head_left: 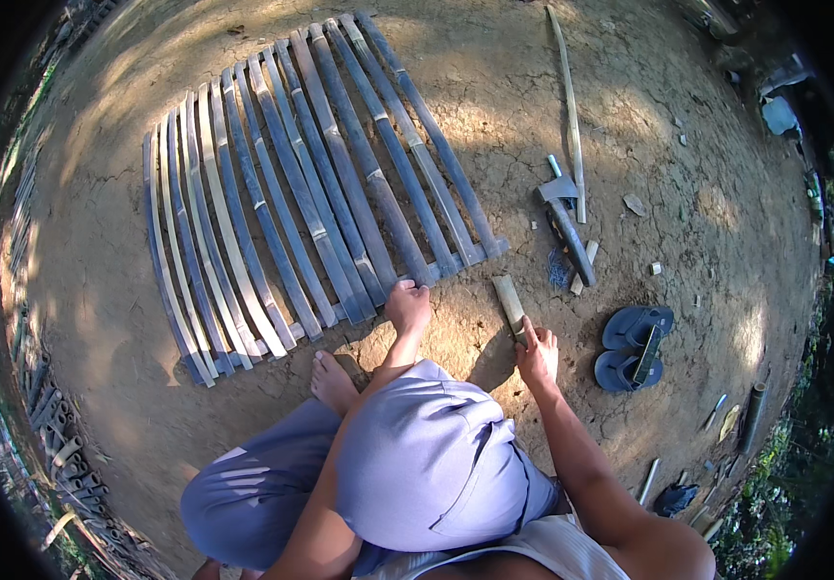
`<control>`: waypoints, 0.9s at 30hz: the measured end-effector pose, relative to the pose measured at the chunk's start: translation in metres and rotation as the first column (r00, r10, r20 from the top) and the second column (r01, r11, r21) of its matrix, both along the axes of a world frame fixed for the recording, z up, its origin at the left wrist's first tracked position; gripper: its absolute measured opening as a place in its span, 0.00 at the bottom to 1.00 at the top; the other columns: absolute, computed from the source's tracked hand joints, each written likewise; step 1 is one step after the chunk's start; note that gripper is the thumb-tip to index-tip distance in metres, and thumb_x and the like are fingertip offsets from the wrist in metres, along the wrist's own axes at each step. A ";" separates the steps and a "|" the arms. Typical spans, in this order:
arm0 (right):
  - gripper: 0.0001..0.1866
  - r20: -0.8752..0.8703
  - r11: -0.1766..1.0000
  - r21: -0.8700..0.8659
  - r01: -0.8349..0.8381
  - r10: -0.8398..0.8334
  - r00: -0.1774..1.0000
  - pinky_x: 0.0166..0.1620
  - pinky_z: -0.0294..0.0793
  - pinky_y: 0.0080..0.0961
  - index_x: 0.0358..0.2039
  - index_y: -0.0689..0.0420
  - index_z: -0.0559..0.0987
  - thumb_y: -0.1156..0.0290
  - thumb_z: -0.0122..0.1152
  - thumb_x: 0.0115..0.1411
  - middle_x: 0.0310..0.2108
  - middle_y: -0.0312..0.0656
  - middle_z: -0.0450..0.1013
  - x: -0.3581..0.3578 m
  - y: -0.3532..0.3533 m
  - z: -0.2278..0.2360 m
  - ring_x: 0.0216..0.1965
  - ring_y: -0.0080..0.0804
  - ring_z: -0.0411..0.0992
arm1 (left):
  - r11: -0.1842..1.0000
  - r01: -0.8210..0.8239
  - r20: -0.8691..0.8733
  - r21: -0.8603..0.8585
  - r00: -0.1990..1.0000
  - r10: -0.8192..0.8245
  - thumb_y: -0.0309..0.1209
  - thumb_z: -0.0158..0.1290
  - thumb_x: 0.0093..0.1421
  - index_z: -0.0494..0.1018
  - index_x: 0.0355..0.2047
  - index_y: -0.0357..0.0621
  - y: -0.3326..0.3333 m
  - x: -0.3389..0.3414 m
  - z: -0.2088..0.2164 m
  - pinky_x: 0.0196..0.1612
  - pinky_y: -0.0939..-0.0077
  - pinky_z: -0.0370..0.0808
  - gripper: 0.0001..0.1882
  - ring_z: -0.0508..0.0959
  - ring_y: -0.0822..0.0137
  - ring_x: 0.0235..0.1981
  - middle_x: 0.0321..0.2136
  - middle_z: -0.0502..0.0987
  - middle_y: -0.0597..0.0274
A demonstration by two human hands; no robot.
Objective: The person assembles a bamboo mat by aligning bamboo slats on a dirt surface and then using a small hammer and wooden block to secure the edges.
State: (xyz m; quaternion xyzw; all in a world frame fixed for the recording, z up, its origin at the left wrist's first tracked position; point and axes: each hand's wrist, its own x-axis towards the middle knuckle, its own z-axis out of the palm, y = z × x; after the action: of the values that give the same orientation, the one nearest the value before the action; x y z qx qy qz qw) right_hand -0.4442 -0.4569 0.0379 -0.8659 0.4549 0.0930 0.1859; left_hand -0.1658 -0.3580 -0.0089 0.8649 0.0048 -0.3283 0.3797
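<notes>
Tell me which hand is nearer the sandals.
Right. The right hand is just left of the sandals; the left hand is farther left, at the bamboo slats.

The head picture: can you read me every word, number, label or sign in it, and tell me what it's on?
There are none I can read.
Bamboo slats: no writing shows.
Short bamboo piece at the right hand: no writing shows.
Axe: no mark can be read.
Dark sandals: any marks are too small to read.
Pale thing at upper right: too blurred to tell.
</notes>
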 end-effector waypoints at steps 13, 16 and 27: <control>0.35 0.128 0.966 0.237 -0.101 0.072 0.989 0.50 0.77 0.44 0.67 0.45 0.68 0.67 0.65 0.57 0.51 0.51 0.66 0.007 0.025 0.026 0.49 0.51 0.72 | 0.987 -0.020 0.265 0.158 0.964 -0.023 0.38 0.60 0.61 0.77 0.46 0.43 0.038 0.063 0.037 0.40 0.63 0.78 0.16 0.84 0.58 0.35 0.33 0.85 0.56; 0.37 0.157 0.960 0.230 -0.159 0.124 0.980 0.50 0.77 0.45 0.67 0.46 0.67 0.67 0.65 0.56 0.51 0.51 0.66 0.009 0.043 0.012 0.51 0.52 0.70 | 0.717 -0.688 0.047 -0.111 0.717 0.696 0.39 0.58 0.64 0.77 0.41 0.42 0.101 0.087 -0.004 0.29 0.68 0.78 0.13 0.79 0.66 0.27 0.26 0.79 0.61; 0.37 -0.037 0.972 0.166 -0.166 0.174 0.984 0.54 0.73 0.43 0.67 0.48 0.68 0.63 0.68 0.56 0.50 0.49 0.69 0.017 0.034 0.024 0.52 0.51 0.69 | 0.997 0.071 0.480 -0.025 0.876 -0.050 0.32 0.62 0.58 0.79 0.40 0.42 0.051 0.014 0.049 0.45 0.59 0.75 0.11 0.79 0.51 0.40 0.38 0.78 0.53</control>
State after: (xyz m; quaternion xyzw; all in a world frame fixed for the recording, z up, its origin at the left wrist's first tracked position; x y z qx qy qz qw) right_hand -0.4275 -0.4232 0.0616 -0.8811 0.3745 0.1675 0.2353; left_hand -0.1515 -0.3067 0.0405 0.9107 -0.1231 -0.1162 0.3768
